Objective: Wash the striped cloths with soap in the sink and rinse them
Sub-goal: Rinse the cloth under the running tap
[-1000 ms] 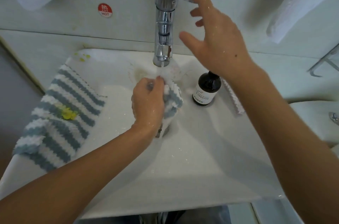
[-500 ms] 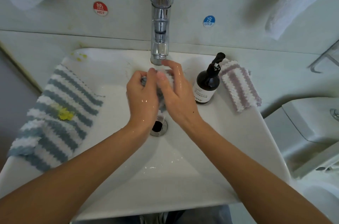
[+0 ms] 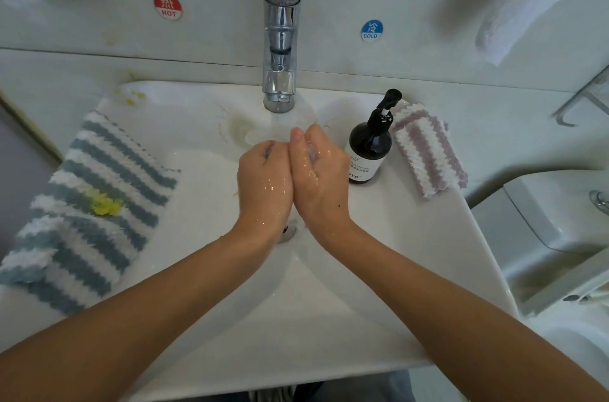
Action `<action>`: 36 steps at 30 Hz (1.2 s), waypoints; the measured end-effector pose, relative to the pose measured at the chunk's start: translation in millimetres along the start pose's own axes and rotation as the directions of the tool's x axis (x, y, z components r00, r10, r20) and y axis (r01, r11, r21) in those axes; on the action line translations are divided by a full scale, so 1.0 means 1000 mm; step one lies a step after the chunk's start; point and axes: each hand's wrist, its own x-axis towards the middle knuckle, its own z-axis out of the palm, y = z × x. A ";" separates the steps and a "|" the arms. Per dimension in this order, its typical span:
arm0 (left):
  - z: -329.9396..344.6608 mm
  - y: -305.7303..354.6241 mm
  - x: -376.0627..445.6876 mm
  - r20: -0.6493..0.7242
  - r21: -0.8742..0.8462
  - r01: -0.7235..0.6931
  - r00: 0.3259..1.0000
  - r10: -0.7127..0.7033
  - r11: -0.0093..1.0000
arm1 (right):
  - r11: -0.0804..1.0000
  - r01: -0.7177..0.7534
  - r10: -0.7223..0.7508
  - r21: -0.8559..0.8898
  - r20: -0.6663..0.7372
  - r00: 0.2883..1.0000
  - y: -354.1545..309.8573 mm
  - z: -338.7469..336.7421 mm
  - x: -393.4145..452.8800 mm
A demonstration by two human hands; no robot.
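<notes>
Hidden or hard to read: a small wet cloth [image 3: 269, 151], balled between both hands, shows only as slivers of grey-blue between the fingers; its stripes cannot be made out. The drain [image 3: 287, 231] is mostly covered by the wrists. The label on the soap bottle is partly cut off by the right hand. Any water stream from the tap is too faint to confirm.

Left hand [image 3: 263, 181]: wet, fingers curled round the small wet cloth, knuckles up, pressed against the right hand.

Right hand [image 3: 319, 171]: wet, fingers curled over the same cloth, thumb side touching the left hand. Both hands sit over the basin, just below the spout and above the drain.

White ceramic sink [image 3: 329, 319]: basin wet (droplets on the near slope).

Blue-and-white striped fleece cloth [image 3: 89, 207]: draped flat over the sink's left rim, well apart from the hands, with a yellow smear [image 3: 104, 204] near its middle.

Pink-and-white striped fleece cloth [image 3: 428, 154]: folded on the sink's right rear rim, just beside the bottle.

Dark brown pump bottle of soap [image 3: 370, 151]: upright, between the right hand and the pink cloth, near the hand.

Chrome mixer tap [image 3: 280, 39]: lever turned to the right. Round red "HOT" sticker [image 3: 167, 5] and blue "COLD" sticker [image 3: 371, 30] on the wall either side.
</notes>
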 end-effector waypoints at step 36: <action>0.000 -0.005 0.003 0.046 0.152 -0.344 0.939 0.341 0.927 | 0.929 -0.278 0.297 0.245 -0.043 0.954 -0.018 0.000 0.001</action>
